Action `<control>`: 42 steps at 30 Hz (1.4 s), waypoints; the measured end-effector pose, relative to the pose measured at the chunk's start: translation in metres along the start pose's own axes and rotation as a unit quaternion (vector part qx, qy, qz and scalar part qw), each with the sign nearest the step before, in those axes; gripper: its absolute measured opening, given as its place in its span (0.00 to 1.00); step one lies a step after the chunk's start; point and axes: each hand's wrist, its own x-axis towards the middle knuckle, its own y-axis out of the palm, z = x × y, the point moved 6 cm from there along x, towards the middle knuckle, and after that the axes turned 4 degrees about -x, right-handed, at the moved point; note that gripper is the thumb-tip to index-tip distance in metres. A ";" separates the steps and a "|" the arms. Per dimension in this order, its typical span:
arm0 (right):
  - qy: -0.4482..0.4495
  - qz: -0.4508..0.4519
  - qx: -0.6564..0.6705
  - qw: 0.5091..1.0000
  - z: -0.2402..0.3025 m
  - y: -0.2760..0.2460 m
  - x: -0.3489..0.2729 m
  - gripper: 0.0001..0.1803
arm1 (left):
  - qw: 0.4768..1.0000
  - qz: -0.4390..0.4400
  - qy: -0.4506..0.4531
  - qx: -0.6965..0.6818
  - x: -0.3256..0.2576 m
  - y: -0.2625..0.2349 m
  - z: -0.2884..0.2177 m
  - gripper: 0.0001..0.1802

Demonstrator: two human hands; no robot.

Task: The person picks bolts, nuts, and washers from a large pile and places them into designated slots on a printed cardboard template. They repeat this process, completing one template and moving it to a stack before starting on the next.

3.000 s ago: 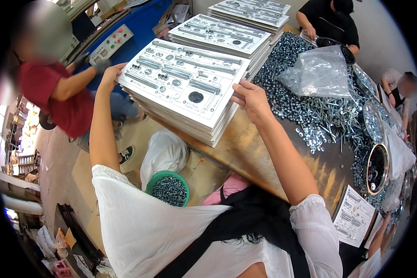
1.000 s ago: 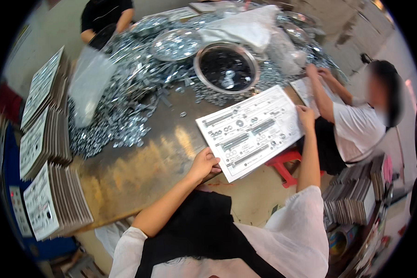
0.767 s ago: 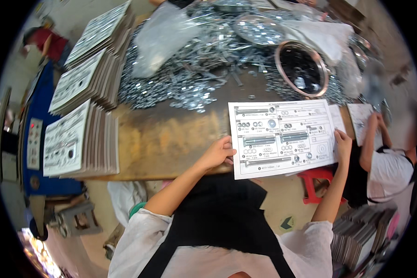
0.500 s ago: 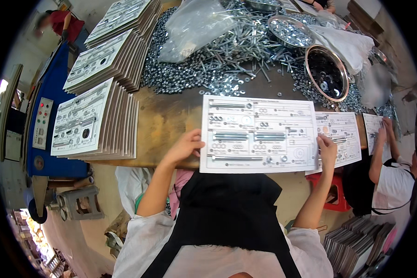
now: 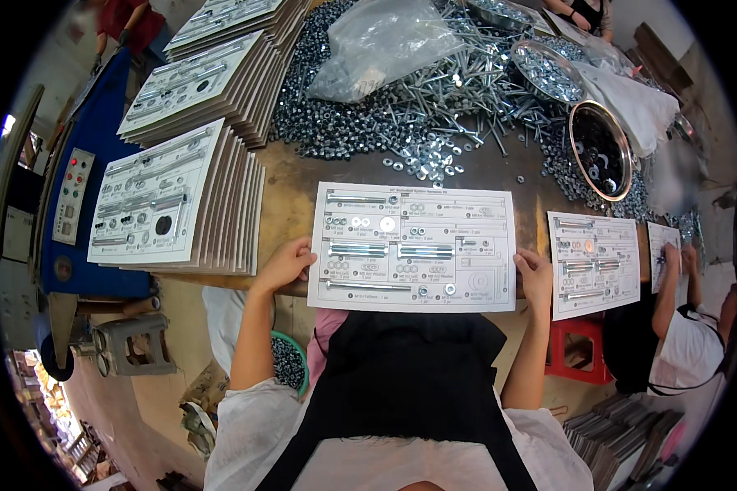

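Between my hands is a white printed card (image 5: 454, 304) with bolts, nuts and washers set on its outlines. My left hand (image 5: 289, 263) pinches its left edge, thumb on top. The right edge is gripped by my right hand (image 5: 535, 275), between thumb and fingers. The card is held above the table's front edge, close to my black apron (image 5: 409, 376). A similar card (image 5: 562, 306) with hardware on it lies to the right, beyond my right hand. Loose washers (image 5: 434, 168) lie on the table past the card's far edge.
Stacked hardware cards (image 5: 246, 221) rise at the left. Heaped nuts (image 5: 327, 135) and bolts (image 5: 475, 102) fill the far side, with a plastic bag (image 5: 385, 49) on top. A steel bowl (image 5: 576, 139) holds dark washers. A co-worker's hands (image 5: 680, 260) are at the right.
Both hands have shifted the held card leftward in view, and it no longer overlaps the card on the right. The view itself has also moved slightly.
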 end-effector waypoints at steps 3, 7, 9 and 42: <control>0.043 0.033 0.002 0.999 0.009 0.000 -0.006 0.12 | 0.983 0.004 -0.084 0.160 -0.002 -0.010 -0.010 0.12; -0.003 0.011 -0.036 0.999 0.047 -0.009 0.025 0.09 | 0.902 -0.214 0.017 0.376 0.021 0.006 -0.112 0.18; -0.089 -0.024 -0.085 0.992 0.073 0.001 0.070 0.09 | 0.894 -0.196 0.246 0.320 0.060 0.066 -0.173 0.14; -0.264 0.119 -0.212 0.934 0.105 0.047 0.037 0.10 | 0.845 -0.094 0.394 0.350 0.092 0.167 -0.137 0.12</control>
